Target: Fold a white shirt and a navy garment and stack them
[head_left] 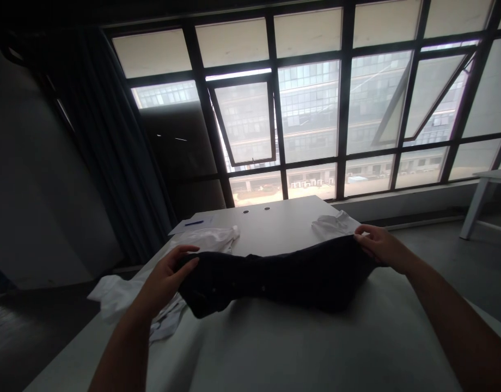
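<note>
A black garment with small buttons, apparently a shirt [283, 277], stretches sideways between my two hands above the white table [275, 348]. My left hand [166, 275] grips its left end, thumb in front and fingers behind the top edge. At the upper right corner, my right hand [375, 245] pinches the cloth between thumb and fingers. The top edge sags slightly in the middle, and the lower left part hangs down in a flap. How far the cloth is lifted off the table I cannot tell.
Crumpled white clothing [123, 291] lies along the table's left side, and another white garment [334, 223] sits behind my right hand. A blue pen [194, 222] rests on paper at the far left. A second table [483, 190] stands right; windows [311, 114] are ahead.
</note>
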Available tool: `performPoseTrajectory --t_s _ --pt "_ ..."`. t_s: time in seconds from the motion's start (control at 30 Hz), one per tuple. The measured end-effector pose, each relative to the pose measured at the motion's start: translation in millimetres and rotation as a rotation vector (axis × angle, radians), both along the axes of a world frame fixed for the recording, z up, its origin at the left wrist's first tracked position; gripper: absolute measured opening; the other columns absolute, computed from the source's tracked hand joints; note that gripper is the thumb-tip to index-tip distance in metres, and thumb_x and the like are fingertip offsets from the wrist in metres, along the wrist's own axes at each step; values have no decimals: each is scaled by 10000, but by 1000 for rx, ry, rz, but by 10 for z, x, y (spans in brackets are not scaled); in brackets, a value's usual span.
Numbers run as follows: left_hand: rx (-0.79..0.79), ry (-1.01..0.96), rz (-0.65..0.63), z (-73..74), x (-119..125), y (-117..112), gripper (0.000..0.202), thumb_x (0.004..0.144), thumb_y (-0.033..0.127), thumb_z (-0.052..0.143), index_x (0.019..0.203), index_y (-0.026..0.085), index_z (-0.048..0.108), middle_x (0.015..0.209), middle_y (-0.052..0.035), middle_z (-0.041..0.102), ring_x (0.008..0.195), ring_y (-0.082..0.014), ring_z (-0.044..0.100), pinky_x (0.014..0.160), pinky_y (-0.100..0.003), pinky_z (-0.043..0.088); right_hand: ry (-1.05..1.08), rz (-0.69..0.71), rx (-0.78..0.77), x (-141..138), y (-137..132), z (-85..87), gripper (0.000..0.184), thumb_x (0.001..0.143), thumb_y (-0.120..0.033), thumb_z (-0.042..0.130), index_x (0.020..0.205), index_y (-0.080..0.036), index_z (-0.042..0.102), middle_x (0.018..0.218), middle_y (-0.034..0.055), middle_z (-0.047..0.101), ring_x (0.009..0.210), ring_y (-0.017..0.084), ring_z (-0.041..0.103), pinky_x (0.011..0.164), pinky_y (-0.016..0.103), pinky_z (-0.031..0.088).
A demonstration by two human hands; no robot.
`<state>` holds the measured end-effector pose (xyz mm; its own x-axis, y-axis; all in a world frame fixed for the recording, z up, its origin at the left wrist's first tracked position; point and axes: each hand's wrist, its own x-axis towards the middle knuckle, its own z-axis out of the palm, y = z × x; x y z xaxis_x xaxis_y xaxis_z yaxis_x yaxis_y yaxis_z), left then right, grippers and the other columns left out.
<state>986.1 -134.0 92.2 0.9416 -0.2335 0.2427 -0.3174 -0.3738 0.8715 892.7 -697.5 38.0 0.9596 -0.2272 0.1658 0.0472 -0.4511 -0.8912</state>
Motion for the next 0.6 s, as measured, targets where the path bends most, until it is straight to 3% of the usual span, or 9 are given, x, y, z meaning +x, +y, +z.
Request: performPoseTrajectory --t_s 0.1,0.17,0.3,0.4,0.5,0.6 --pt "198 -253 200 -102 156 22 475 843 570 640 1176 233 607 1029 -53 695 849 -258 682 693 -337 554 -64 -64 79 96 61 -54 358 868 -582 568 918 -232 514 555 -30 616 446 141 566 433 231 416" --pt "390 -450 320 -205 269 -10 372 866 523 592 1098 234 631 1026 -60 696 929 -278 666 808 -376 529 -54 -60 70 174 131 -120 330 869 -562 557 906 -239 505 699 34 717 626 198 689 568 282 526" --pt "632 -629 356 -375 358 -202 271 880 419 523 1025 217 633 1004 -91 679 979 -295 636 895 -404 473 60 103 -257 258 332 -298 283 838 -476 598 975 -228 595 955 69 756 889 240 704 772 322 531" --pt "701 -544 248 -390 235 -408 236 891 411 518 997 226 619 896 -57 669 862 -259 641 780 -344 465 219 281 -478 234 527 -421 325 771 -452 671 1000 -223 653 1031 59 724 881 229 670 747 302 493" --pt "773 -295 -17 -392 10 -613 229 888 451 553 944 244 632 793 -6 664 705 -208 622 629 -287 413 391 375 -591 182 744 -496 377 695 -504 738 931 -219 666 953 37 695 789 207 627 601 270 416" --pt "843 -44 -292 -520 -179 -776 267 811 496 655 922 253 667 837 3 688 722 -202 637 589 -266 403 498 455 -649 147 940 -558 519 568 -584 821 913 -229 665 894 3 672 739 192 589 543 254 354"
